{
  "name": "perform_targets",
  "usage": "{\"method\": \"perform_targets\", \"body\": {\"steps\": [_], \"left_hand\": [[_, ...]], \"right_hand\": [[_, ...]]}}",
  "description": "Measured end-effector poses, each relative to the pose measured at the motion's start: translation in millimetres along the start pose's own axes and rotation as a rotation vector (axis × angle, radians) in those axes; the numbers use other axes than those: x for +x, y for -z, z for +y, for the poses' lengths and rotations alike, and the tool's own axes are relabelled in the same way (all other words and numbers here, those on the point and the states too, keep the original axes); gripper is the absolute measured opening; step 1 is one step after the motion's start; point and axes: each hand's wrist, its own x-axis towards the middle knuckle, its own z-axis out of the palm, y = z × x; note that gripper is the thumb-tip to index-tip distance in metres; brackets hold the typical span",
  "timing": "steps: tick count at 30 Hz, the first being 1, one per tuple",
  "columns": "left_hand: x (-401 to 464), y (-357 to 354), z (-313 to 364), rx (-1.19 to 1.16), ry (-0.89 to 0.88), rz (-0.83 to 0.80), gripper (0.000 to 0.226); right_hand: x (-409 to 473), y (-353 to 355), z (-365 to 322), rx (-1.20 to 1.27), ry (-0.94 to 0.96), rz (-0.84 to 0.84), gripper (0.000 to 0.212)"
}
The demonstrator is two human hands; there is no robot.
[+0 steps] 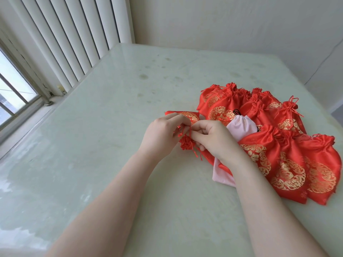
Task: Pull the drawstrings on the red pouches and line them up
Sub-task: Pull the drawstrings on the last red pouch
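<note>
Window with bars (11, 93), far left; vertical blinds (74, 34) beside it. Pale green glossy surface (111, 89), stained in places.

Red pouch in hand (189, 115), centre: body lies flat, gold medallion up, neck gathered into a rosette (186, 142) nearer the viewer. Left hand (161, 134) pinches the red drawstring (182, 131) at the neck; right hand (213, 140) pinches the opposite side, seemingly so the cords can be drawn apart to cinch it.

Pink pouches (241, 127), partly under the right wrist, not part of the job.

Heap of red pouches (278, 145), right: overlapping, not yet lined up, most necks apparently cinched.

Gold printing is ornamental; no legible writing.
</note>
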Motion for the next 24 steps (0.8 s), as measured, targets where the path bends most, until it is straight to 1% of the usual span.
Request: {"method": "perform_targets", "body": {"steps": [1,3,5,6,7,8,10,11,15,18,20,21,22,24], "left_hand": [[0.1,0.1,-0.7,-0.012,0.009,-0.004,0.008],[0.2,-0.1,-0.9,-0.045,0.030,-0.016,0.006],[-0.5,-1.4,1.1,-0.086,0.045,-0.025,0.006],[-0.7,-1.9,2.5,-0.106,0.054,-0.029,0.007],[-0.7,-2.7,3.5,-0.118,0.060,-0.031,0.007],[-0.4,-2.9,4.0,-0.125,0.067,-0.034,0.008],[-0.1,-3.0,4.0,-0.135,0.085,-0.033,0.011],[-0.1,-2.5,4.7,-0.148,0.101,-0.034,0.012],[-0.9,0.4,8.5,-0.191,0.157,-0.064,0.012],[0.3,0.3,10.4,-0.242,0.321,-0.096,0.021],[1.5,1.0,8.3,-0.200,0.395,-0.032,0.026],[2.0,2.3,6.5,-0.148,0.418,0.000,0.025],[2.6,4.1,4.6,-0.087,0.447,0.010,0.023],[3.5,6.4,2.5,0.047,0.510,-0.046,0.023]], "right_hand": [[0.6,-0.5,-0.3,-0.002,-0.012,0.020,0.021],[1.5,-1.2,-1.3,-0.034,-0.010,0.116,0.022],[1.7,0.9,-2.3,-0.154,0.008,0.211,0.020],[1.1,2.1,-4.7,-0.203,-0.005,0.222,0.019],[0.9,3.3,-5.7,-0.196,-0.053,0.207,0.022],[0.9,3.8,-6.9,-0.102,-0.135,0.170,0.026],[1.8,4.4,-9.5,0.214,-0.325,0.093,0.032],[2.1,5.4,-10.2,0.340,-0.365,0.088,0.034],[2.5,11.3,-10.6,0.623,-0.315,0.165,0.036],[1.4,13.8,-12.7,0.927,-0.345,0.182,0.034],[1.5,17.9,-12.3,1.048,-0.371,0.165,0.037],[1.2,21.7,-12.2,1.031,-0.386,0.154,0.038],[1.3,25.5,-11.2,0.952,-0.397,0.153,0.039],[1.1,28.6,-8.7,0.676,-0.402,0.156,0.038]]}}
